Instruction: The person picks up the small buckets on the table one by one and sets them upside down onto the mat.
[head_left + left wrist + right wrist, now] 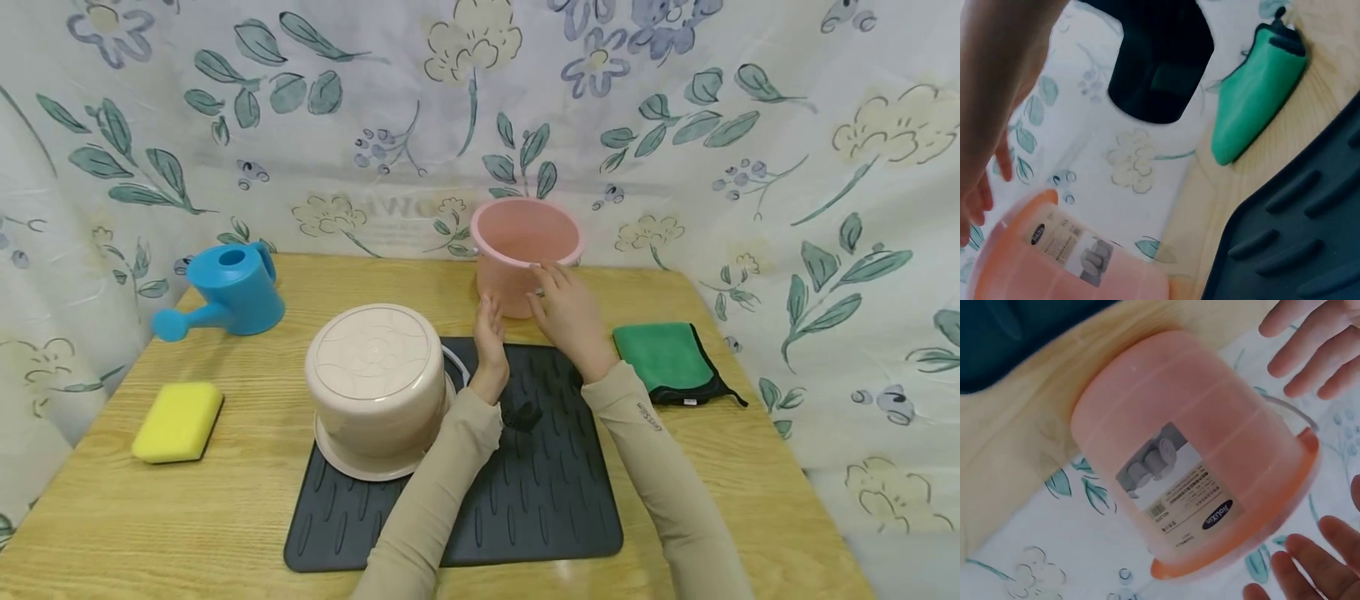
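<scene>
Nearest you, your two beige sleeves (442,492) reach over the dark mat (555,492), which is the landmark here. On its left part sits an upturned cream bucket (378,358), base up. A yellow sponge (177,422) lies left of the mat. Around its far edge, your left hand (491,350) is open with its fingers extended, and your right hand (572,317) is open too, holding nothing. A green cloth (663,354) lies just right of the mat's far corner, and a blue watering can (243,296) stands beyond it to the left. The pink bucket (501,287) stands upright just past the mat's far edge. Your head view looks inside it; only the wrist views show its printed label (1179,484). Your right wrist view shows the fingers apart from its wall, and its pale handle (1294,412). Underneath is a wood-grain table (225,517); behind hangs a flowered curtain (375,83).
</scene>
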A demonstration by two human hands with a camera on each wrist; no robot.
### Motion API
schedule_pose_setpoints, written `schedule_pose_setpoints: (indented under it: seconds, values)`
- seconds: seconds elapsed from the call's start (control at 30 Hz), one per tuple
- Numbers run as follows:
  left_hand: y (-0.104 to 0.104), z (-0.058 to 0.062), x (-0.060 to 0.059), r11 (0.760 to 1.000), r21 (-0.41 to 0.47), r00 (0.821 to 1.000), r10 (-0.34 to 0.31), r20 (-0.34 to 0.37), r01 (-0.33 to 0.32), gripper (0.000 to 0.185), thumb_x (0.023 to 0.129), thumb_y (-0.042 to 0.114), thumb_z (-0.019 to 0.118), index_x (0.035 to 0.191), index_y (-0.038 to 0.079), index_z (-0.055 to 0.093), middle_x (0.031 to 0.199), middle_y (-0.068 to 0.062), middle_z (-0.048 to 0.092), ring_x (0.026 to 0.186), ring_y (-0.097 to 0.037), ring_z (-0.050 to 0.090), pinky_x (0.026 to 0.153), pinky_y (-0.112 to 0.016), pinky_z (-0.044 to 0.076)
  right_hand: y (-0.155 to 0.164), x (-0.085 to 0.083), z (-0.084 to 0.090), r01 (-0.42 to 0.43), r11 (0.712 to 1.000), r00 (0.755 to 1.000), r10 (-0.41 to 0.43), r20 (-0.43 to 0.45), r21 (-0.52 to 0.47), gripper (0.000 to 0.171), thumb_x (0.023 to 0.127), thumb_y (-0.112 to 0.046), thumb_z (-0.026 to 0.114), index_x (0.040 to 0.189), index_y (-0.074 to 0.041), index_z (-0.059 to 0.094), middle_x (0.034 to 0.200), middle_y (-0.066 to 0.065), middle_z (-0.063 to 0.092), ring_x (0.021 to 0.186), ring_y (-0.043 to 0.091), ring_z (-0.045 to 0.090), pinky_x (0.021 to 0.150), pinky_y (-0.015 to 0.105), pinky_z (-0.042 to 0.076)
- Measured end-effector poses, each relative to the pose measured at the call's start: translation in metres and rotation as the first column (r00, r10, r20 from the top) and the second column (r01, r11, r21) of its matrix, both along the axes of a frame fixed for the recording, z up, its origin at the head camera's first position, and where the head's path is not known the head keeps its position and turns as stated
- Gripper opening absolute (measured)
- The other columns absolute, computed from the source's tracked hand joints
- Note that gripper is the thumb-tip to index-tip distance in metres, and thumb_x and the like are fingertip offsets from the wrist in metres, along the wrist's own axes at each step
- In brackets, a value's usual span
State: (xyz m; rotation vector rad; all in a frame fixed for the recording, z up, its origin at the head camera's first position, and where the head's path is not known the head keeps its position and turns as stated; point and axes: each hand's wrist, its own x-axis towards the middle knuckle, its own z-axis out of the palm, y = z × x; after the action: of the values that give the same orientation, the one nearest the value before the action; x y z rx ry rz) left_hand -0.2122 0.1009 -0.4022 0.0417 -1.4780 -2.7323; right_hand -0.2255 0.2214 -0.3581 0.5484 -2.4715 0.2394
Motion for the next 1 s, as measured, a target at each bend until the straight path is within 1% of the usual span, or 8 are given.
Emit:
schedule_pose_setpoints:
  seconds: [0.13, 0.27, 0.4, 0.57, 0.73, 0.8, 0.97, 1.0]
  values:
    - [0.002, -0.004, -0.006, 0.999, 0.035, 0.998, -0.008, 0.066, 0.006, 0.059, 0.099, 0.038, 0.026, 0.145, 0.003, 0.019, 0.148, -0.014, 0.026, 0.136, -0.028, 0.024, 0.111, -0.041, 0.017, -0.006, -0.01, -0.002, 0.0, 0.998, 1.0, 0.001, -0.025, 0.057, 0.043, 0.089, -0.019, 0.059, 0.126, 0.002, 0.052, 0.125, 0.019, 0.055, 0.118, 0.031, 0.048, 0.102, 0.04, 0.036]
    - [0.003, -0.009, -0.013, 0.997, 0.081, 0.994, -0.024, 0.11, 0.015, 0.06, 0.099, 0.039, 0.027, 0.146, 0.004, 0.019, 0.149, -0.014, 0.025, 0.135, -0.028, 0.024, 0.111, -0.041, 0.018, -0.01, -0.017, -0.006, 0.0, 0.999, 1.0, 0.0, 0.002, 0.045, 0.042, 0.09, -0.018, 0.057, 0.127, 0.001, 0.051, 0.127, 0.018, 0.053, 0.119, 0.03, 0.047, 0.103, 0.039, 0.034]
    - [0.002, -0.009, -0.019, 0.989, 0.148, 0.988, -0.03, 0.152, 0.007, 0.059, 0.098, 0.039, 0.028, 0.146, 0.005, 0.019, 0.148, -0.016, 0.024, 0.135, -0.029, 0.026, 0.111, -0.043, 0.018, -0.013, -0.021, -0.006, -0.002, 1.0, 1.0, 0.003, -0.007, 0.026, 0.041, 0.089, -0.016, 0.058, 0.125, 0.002, 0.053, 0.126, 0.017, 0.054, 0.119, 0.03, 0.047, 0.104, 0.039, 0.033]
    - [0.0, -0.01, -0.025, 0.982, 0.189, 0.985, -0.033, 0.171, 0.0, 0.06, 0.098, 0.041, 0.027, 0.146, 0.006, 0.018, 0.148, -0.017, 0.024, 0.134, -0.03, 0.027, 0.111, -0.045, 0.017, -0.02, -0.03, -0.005, -0.004, 1.0, 1.0, 0.004, -0.014, 0.021, 0.039, 0.089, -0.015, 0.059, 0.124, 0.001, 0.054, 0.121, 0.016, 0.058, 0.113, 0.032, 0.051, 0.102, 0.041, 0.035]
    - [0.014, -0.083, -0.078, 0.982, 0.19, 0.992, -0.02, 0.124, -0.004, 0.068, 0.09, 0.056, 0.038, 0.144, 0.016, 0.029, 0.145, -0.008, 0.035, 0.132, -0.023, 0.034, 0.108, -0.045, 0.022, -0.026, -0.041, -0.007, 0.039, 0.999, 0.999, -0.038, 0.015, -0.004, 0.037, 0.087, -0.011, 0.059, 0.123, -0.002, 0.056, 0.113, 0.015, 0.062, 0.104, 0.032, 0.055, 0.097, 0.042, 0.037]
    - [0.022, -0.101, -0.094, 0.987, 0.16, 0.992, -0.006, 0.123, -0.014, 0.071, 0.088, 0.06, 0.038, 0.144, 0.017, 0.03, 0.144, -0.006, 0.036, 0.131, -0.021, 0.034, 0.108, -0.045, 0.021, -0.029, -0.045, -0.01, 0.074, 0.997, 0.997, -0.074, 0.024, -0.012, 0.036, 0.087, -0.01, 0.059, 0.122, -0.004, 0.057, 0.111, 0.014, 0.063, 0.102, 0.032, 0.056, 0.096, 0.042, 0.037]
    - [0.026, -0.072, -0.079, 0.989, 0.143, 0.983, 0.02, 0.18, -0.047, 0.069, 0.091, 0.054, 0.032, 0.145, 0.01, 0.025, 0.146, -0.011, 0.032, 0.134, -0.025, 0.028, 0.111, -0.046, 0.014, -0.034, -0.054, -0.017, 0.14, 0.99, 0.99, -0.14, 0.0, -0.028, 0.031, 0.085, -0.01, 0.061, 0.116, -0.008, 0.06, 0.106, 0.01, 0.065, 0.1, 0.028, 0.057, 0.092, 0.043, 0.035]
    - [0.027, -0.078, -0.084, 0.987, 0.155, 0.985, 0.019, 0.174, -0.046, 0.07, 0.091, 0.054, 0.034, 0.145, 0.01, 0.027, 0.145, -0.011, 0.033, 0.134, -0.025, 0.03, 0.111, -0.045, 0.015, -0.035, -0.055, -0.018, 0.145, 0.989, 0.989, -0.146, -0.01, -0.037, 0.03, 0.085, -0.009, 0.061, 0.114, -0.008, 0.06, 0.105, 0.009, 0.065, 0.099, 0.028, 0.057, 0.091, 0.043, 0.035]
